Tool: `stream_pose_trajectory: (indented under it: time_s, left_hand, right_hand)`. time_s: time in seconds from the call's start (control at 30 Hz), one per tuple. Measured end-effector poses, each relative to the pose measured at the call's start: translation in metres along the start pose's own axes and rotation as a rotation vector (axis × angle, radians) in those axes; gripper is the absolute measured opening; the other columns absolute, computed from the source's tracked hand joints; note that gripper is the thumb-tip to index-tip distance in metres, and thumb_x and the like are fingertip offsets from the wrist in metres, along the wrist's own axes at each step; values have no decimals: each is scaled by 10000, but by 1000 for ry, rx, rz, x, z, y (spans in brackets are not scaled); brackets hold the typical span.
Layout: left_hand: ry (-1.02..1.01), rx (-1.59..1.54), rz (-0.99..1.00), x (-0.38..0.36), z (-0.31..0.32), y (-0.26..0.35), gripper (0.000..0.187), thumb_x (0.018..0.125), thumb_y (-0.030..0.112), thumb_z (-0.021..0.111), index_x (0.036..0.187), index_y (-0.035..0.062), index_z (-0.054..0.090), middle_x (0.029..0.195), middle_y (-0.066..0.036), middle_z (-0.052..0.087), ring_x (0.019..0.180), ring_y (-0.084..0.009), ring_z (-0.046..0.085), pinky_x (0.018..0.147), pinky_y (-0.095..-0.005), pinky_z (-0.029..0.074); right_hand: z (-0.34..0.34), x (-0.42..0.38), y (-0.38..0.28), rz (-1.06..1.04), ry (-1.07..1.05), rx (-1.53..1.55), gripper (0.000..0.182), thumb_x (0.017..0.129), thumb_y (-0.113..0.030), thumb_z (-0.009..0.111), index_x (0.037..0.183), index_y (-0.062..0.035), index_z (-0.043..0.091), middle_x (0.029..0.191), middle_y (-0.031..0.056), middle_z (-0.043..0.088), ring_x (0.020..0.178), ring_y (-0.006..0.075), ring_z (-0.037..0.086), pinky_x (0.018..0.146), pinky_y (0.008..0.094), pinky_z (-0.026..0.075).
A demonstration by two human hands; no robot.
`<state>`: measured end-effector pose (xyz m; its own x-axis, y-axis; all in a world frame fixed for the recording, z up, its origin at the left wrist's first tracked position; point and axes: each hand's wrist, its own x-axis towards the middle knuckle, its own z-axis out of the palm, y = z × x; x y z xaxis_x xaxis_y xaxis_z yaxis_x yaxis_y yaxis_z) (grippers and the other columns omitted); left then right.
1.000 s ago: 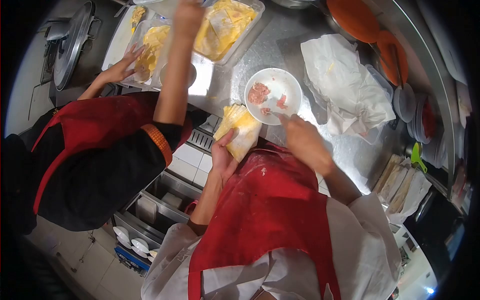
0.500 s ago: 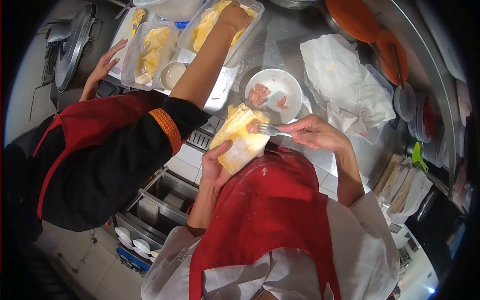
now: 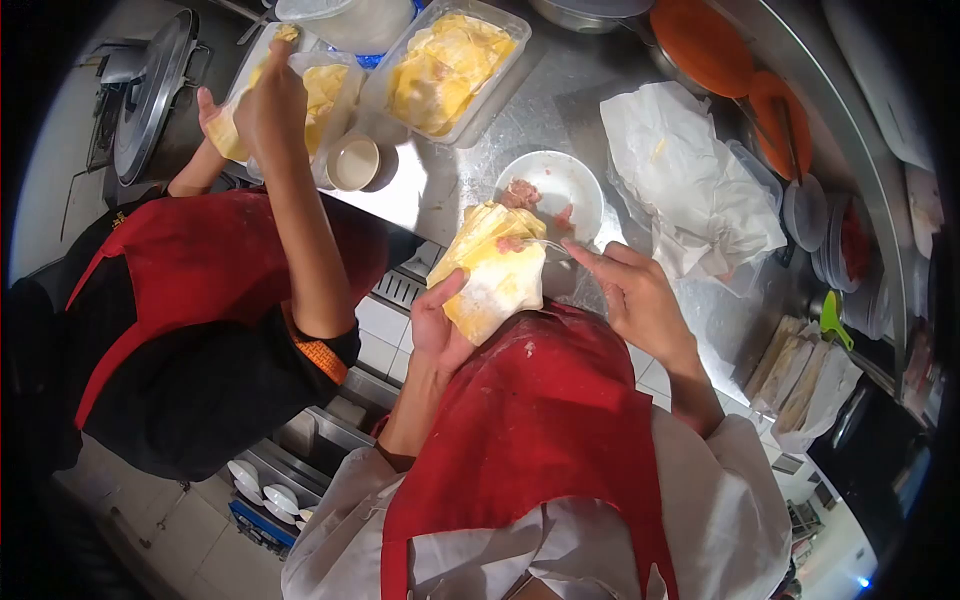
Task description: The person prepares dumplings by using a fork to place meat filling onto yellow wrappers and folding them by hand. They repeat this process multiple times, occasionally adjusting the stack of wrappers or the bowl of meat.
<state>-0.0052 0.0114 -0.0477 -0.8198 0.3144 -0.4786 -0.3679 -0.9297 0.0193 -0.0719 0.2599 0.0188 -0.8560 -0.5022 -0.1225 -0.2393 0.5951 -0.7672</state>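
My left hand [image 3: 440, 325] grips a stack of floury yellow dough wrappers [image 3: 495, 290] from its lower left edge, with the thumb on top. A small dab of pink minced meat [image 3: 509, 244] lies on the top wrapper near its upper part. In my right hand [image 3: 635, 300] is a fork [image 3: 545, 242], its tip at that dab. Just beyond the wrappers stands a white bowl [image 3: 590, 185], tilted in view, with a lump of raw minced meat [image 3: 520, 194] and a smaller bit inside.
At left a co-worker's hands [image 3: 272, 110] hold a yellow wrapper [image 3: 228, 132] by a plastic tub. Another wrapper tub [image 3: 520, 38] and a small round cup [image 3: 353, 163] stand on the steel counter [image 3: 450, 170]. Crumpled white paper [image 3: 690, 180] and orange lids [image 3: 705, 40] lie to the right.
My right hand has turned, its fingers more spread, and the fork now shows edge-on at the meat. The co-worker's arm has swung left from the far tub and now handles a wrapper.
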Motion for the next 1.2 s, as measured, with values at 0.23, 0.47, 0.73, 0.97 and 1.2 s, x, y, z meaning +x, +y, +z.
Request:
stream_pose_trajectory:
  time_s: [0.23,0.47,0.73,0.97,1.2]
  left_hand:
    - [-75,-110,-40,3,17,3,547,964,138,455,1443,-68,289,1440,-254,413,1315,-382,447,1128,-506,332]
    - [-81,-108,-88,1,22,3,554,956,144,468,1440,-65,298,1433,-257,420,1308,-378,457,1125,-507,336]
    - [-6,130,83,0,22,7,523,946,118,490,1414,-63,341,1393,-241,468,1254,-365,513,1074,-490,410]
    - [117,388,249,-10,31,3,486,950,116,495,1384,-69,378,1331,-227,519,1186,-356,573,1000,-457,490]
    - [-56,125,123,-7,33,4,551,931,163,527,1405,-66,364,1386,-242,480,1231,-379,533,1058,-493,425]
  right_hand:
    - [25,-5,14,-156,217,-32,632,712,172,507,1274,-87,638,783,109,480,621,227,503,569,303,440]
    - [14,-4,36,-267,249,-46,620,698,129,554,1243,-144,671,817,101,536,674,250,553,608,360,481]
    - [-8,-5,27,-257,305,45,551,700,97,556,1182,-127,704,805,89,576,684,246,546,633,350,469]
    - [-8,16,14,-376,259,-131,517,714,77,576,1164,-139,712,819,75,608,687,234,548,669,351,475]
    - [-3,13,23,-250,158,196,399,782,39,620,1140,-109,713,825,83,640,697,222,593,625,306,472]
